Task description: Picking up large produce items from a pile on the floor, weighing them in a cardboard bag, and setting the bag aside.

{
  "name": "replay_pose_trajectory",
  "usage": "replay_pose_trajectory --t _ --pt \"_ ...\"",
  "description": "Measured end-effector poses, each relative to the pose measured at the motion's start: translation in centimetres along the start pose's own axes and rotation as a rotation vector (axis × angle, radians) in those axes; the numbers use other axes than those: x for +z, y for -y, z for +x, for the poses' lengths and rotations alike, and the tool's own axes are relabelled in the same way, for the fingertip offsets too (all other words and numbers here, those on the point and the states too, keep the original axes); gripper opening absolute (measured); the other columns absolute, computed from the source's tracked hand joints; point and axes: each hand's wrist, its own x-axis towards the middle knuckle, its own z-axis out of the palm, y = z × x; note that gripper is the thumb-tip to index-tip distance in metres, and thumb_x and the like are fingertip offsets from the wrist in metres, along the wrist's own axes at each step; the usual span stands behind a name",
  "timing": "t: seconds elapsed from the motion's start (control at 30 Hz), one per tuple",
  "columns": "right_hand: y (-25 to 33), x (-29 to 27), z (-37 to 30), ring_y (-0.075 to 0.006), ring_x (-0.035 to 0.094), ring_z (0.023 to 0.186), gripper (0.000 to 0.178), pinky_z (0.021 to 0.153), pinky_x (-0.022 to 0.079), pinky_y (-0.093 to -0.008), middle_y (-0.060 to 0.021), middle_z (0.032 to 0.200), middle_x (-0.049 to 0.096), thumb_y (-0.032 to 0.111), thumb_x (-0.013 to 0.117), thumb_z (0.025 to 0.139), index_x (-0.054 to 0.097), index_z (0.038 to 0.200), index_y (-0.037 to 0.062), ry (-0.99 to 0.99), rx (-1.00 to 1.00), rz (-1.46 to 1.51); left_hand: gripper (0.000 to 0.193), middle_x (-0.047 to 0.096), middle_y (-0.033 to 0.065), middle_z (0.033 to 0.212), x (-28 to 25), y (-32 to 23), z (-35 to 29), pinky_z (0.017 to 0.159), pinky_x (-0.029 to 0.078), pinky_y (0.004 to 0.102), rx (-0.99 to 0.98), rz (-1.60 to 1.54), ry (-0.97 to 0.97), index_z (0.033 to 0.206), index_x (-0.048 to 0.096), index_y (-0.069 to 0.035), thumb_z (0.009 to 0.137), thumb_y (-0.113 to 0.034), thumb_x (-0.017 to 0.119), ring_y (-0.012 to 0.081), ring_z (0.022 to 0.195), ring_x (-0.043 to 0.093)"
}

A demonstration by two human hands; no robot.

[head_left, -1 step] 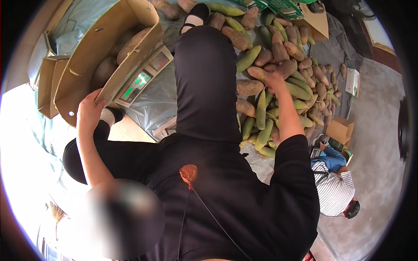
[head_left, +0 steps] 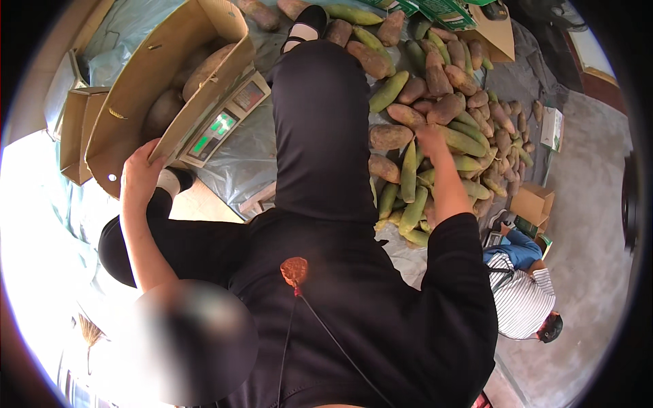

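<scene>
My left hand [head_left: 139,173] is closed over the edge of an open cardboard box [head_left: 115,126], thumb and fingers on its wall. Inside lie large brown, oblong vegetables [head_left: 204,71]. Against the box's right side is a scale [head_left: 216,132] with a lit green display. My right hand [head_left: 430,141] reaches down over a heap of long, cucumber-shaped vegetables, some green [head_left: 408,173], some reddish-brown [head_left: 390,137]. It is nearest to a green one [head_left: 464,141] and a brown one [head_left: 406,115]. Its fingers are blurred and partly hidden, so whether it touches or holds any does not show.
My bent leg [head_left: 320,129] stands between box and heap. A smaller carton [head_left: 78,136] is left of the box. Plastic sheeting [head_left: 248,160] covers the floor. At right, another person in a striped shirt [head_left: 520,299] works beside a small carton [head_left: 532,204]. Green cartons [head_left: 445,13] stand at the far side.
My right hand has drawn back slightly toward me, off the brown vegetables. My left hand and the box stay in place.
</scene>
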Motion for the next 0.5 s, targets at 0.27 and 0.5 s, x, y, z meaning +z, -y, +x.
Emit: replay_pose_trajectory --t 0.27,0.5 --pt "-16.4 9.4 -1.0 -0.0276 0.062 0.085 0.032 0.073 0.053 -0.0388 -0.0128 0.1 0.063 0.025 0.061 0.089 0.059 0.115 0.0072 0.131 0.543 -0.16 0.038 0.067 0.0151 0.102 0.0 2.0 -0.9 0.082 0.049 0.0347 -0.04 -0.045 -0.071 0.115 0.063 -0.007 0.077 -0.008 0.064 0.0285 0.093 0.065" --pt "-13.3 10.7 -4.5 -0.0324 0.059 0.101 0.058 0.086 0.053 -0.0418 -0.0159 0.123 0.055 0.034 0.072 0.08 0.051 0.125 0.0033 0.131 0.577 -0.151 0.037 0.067 0.0147 0.102 0.6 1.8 -0.2 0.081 0.049 0.0326 -0.01 -0.085 -0.1 0.114 0.064 -0.007 0.077 -0.008 0.065 0.0251 0.091 0.066"
